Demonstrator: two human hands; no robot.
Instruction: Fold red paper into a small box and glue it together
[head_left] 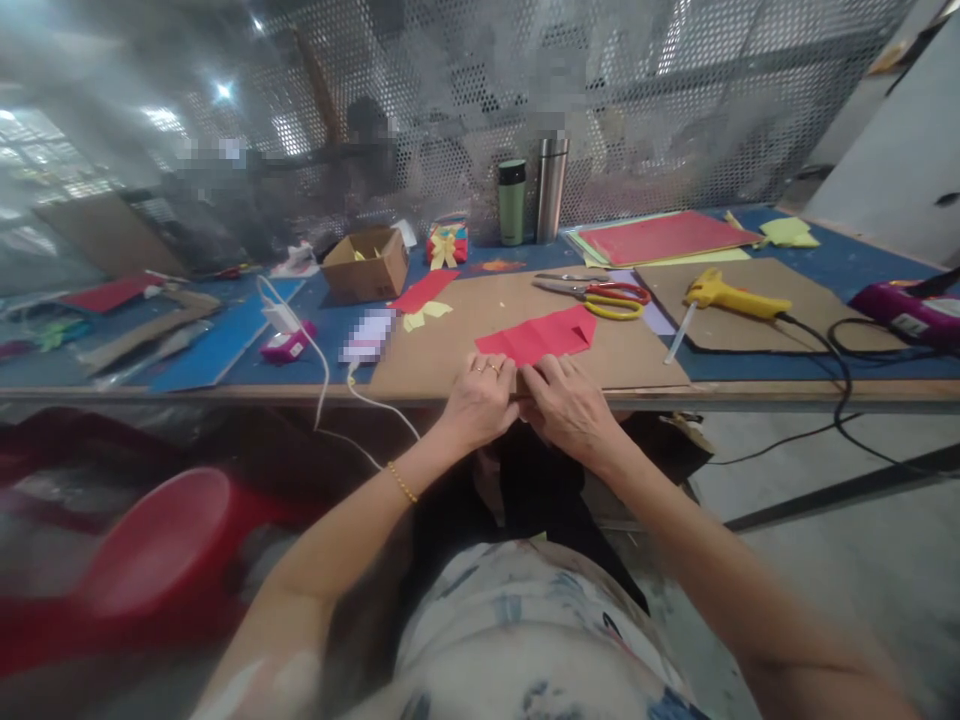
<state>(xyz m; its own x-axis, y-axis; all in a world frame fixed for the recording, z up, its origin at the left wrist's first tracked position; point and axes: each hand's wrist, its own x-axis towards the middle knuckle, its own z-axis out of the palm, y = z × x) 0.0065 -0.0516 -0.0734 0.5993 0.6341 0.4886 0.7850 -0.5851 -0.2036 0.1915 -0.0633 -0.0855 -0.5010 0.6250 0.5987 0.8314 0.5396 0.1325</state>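
A folded red paper (537,338) lies at the front of a brown cardboard sheet (420,352), its right end folded up into a small pocket-like corner. My left hand (481,400), with rings on its fingers, has its bent fingers closed at the paper's near edge. Close beside it, my right hand (568,402) is closed on the same edge, thumbs near each other. Whatever lies under the fingers is hidden. Beyond the paper rest scissors (622,296) with red and yellow handles. A second red paper piece (424,291) and yellow paper scraps (427,315) lie to the left.
To the right, a yellow glue gun (739,297) lies on cardboard, its black cord hanging over the table edge. A small cardboard box (366,264), a green tumbler (512,203) and a steel flask (551,190) stand behind. White cables (324,375) cross the left front edge.
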